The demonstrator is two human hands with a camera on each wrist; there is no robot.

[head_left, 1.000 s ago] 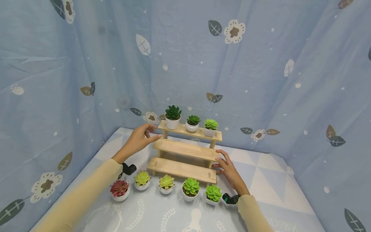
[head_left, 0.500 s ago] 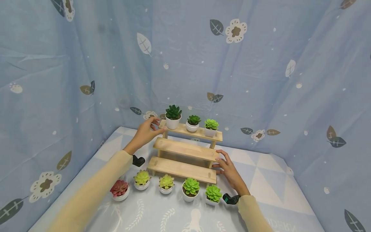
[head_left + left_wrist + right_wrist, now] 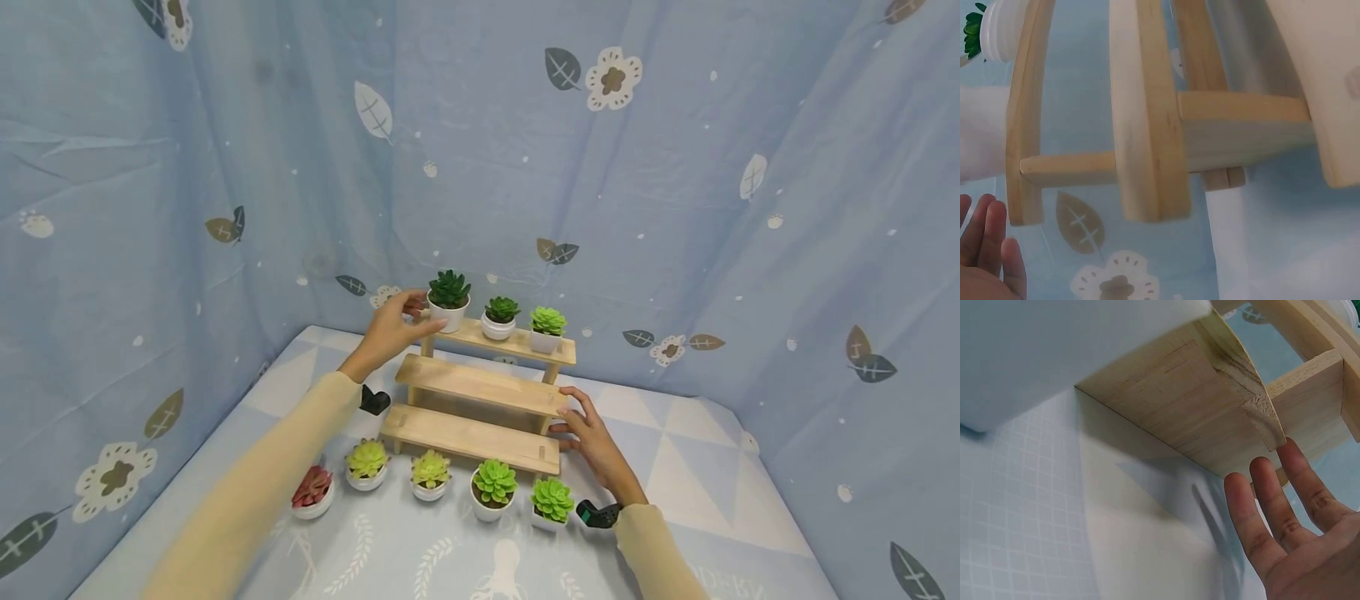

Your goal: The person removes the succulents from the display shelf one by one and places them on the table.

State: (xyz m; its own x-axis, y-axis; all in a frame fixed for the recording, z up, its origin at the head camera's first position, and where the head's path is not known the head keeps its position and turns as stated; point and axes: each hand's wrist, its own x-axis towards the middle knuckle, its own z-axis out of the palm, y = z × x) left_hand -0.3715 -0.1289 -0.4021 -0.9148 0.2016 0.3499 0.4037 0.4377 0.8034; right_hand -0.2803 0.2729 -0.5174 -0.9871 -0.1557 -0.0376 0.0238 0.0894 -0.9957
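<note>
Up at the left end of the top step (image 3: 522,342), the left hand (image 3: 392,335) frames the large white pot (image 3: 452,317), thumb across its front; those fingers are stretched and loose, and whether they touch the pot I can't tell. Down at the right end of the middle step (image 3: 480,385), the right hand (image 3: 597,443) has a fingertip against the board's edge, fingers extended, a light touch rather than a clench.

Room to work: the table (image 3: 690,467) spreads wide to the right of that hand, while the curtain (image 3: 480,167) hangs just behind the top step. A narrow strip separates the bottom step (image 3: 472,437) from the front row.

Into the pots now! The large one carries a dark green plant (image 3: 449,287); along from it, a small round pot (image 3: 498,329) with dark leaves, then a square pot (image 3: 545,342) with bright green ones. Front row, left to right: a red plant (image 3: 313,485), two yellow-green plants (image 3: 367,457), then two bright green plants (image 3: 495,481), all in white pots.
</note>
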